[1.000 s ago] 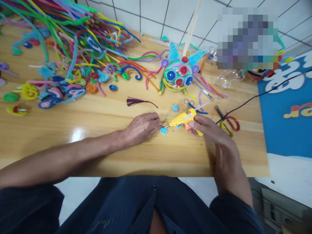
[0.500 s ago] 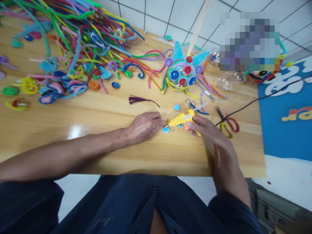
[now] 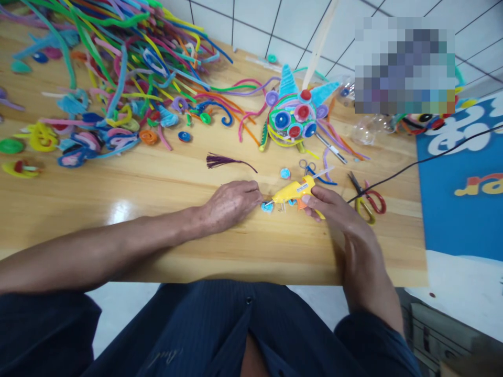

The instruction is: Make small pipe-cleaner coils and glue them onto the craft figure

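Observation:
My right hand [image 3: 334, 209] grips a yellow glue gun [image 3: 293, 191] whose nozzle points left at a small blue coiled disc [image 3: 267, 207] on the wooden table [image 3: 157, 183]. My left hand [image 3: 231, 201] rests on the table with its fingers curled, fingertips pressing at the left side of that disc. Behind them stands a ball-shaped craft [image 3: 293, 118] covered in coloured coils with blue cones.
A large heap of coloured pipe cleaners [image 3: 118, 68] fills the back left. A purple tassel [image 3: 223, 161], small scissors [image 3: 308, 168], red-handled scissors [image 3: 367, 198], another blue coil [image 3: 285, 173] and a black cord [image 3: 424, 159] lie around. Clear plastic bottle [image 3: 367, 128] at back right.
The view shifted slightly; both hands stay at the blue disc, with the glue gun nozzle held against it.

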Demonstrator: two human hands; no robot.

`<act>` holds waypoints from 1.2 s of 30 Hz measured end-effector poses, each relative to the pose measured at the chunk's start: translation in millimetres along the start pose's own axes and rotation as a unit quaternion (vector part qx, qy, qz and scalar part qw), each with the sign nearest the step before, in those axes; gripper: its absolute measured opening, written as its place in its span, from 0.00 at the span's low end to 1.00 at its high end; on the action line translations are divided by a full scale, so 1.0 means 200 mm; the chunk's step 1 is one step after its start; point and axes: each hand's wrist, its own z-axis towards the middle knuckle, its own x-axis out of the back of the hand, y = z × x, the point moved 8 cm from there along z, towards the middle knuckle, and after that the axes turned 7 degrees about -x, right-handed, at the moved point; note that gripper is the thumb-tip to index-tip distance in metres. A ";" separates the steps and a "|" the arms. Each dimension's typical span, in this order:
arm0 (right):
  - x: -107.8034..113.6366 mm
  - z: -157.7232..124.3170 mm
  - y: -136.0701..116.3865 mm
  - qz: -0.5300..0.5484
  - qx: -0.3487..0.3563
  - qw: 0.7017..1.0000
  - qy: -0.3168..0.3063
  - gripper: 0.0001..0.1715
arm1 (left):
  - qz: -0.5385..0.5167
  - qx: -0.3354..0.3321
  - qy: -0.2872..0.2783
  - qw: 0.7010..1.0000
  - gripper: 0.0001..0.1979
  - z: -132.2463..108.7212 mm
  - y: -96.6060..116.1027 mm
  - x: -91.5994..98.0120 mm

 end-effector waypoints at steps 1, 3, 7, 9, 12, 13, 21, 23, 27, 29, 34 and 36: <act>0.00 0.00 0.00 0.011 0.001 1.000 -0.001 0.27 | -0.001 -0.001 0.000 1.000 0.20 0.00 0.00 0.00; 0.01 0.00 0.00 0.022 0.001 1.000 0.004 0.27 | -0.001 0.000 -0.002 1.000 0.19 0.00 0.00 0.00; 0.01 0.00 0.00 0.021 -0.006 1.000 0.013 0.27 | -0.011 0.002 -0.002 1.000 0.19 0.00 -0.01 -0.01; 0.01 0.00 0.00 0.022 -0.008 1.000 0.014 0.27 | -0.019 0.001 0.005 1.000 0.18 0.00 -0.01 0.00; 0.01 0.01 0.00 0.029 -0.010 0.999 0.020 0.27 | -0.025 -0.004 0.015 1.000 0.19 0.00 0.00 0.01; 0.01 0.01 0.00 0.029 -0.010 0.999 0.022 0.27 | -0.025 -0.006 0.016 1.000 0.19 0.00 0.00 0.01; 0.00 0.00 -0.01 0.007 -0.010 0.999 0.042 0.28 | -0.016 -0.003 0.015 1.000 0.20 -0.01 -0.01 0.01; 0.00 0.00 -0.01 0.004 -0.005 0.999 0.046 0.28 | -0.017 0.000 0.019 1.000 0.20 -0.01 -0.01 0.00; 0.00 -0.01 -0.02 0.004 0.006 0.998 0.056 0.27 | -0.017 0.005 0.026 1.000 0.20 -0.01 -0.01 0.00; 0.00 -0.02 -0.01 0.004 0.002 0.998 0.059 0.26 | -0.021 0.004 0.030 0.999 0.19 -0.01 -0.01 0.00; 0.00 -0.02 0.00 0.004 -0.005 0.998 0.064 0.25 | -0.028 -0.001 0.037 0.999 0.19 -0.01 -0.01 0.01; 0.00 -0.02 0.01 -0.001 -0.004 0.998 0.068 0.25 | -0.032 -0.003 0.039 0.999 0.18 -0.01 -0.01 0.01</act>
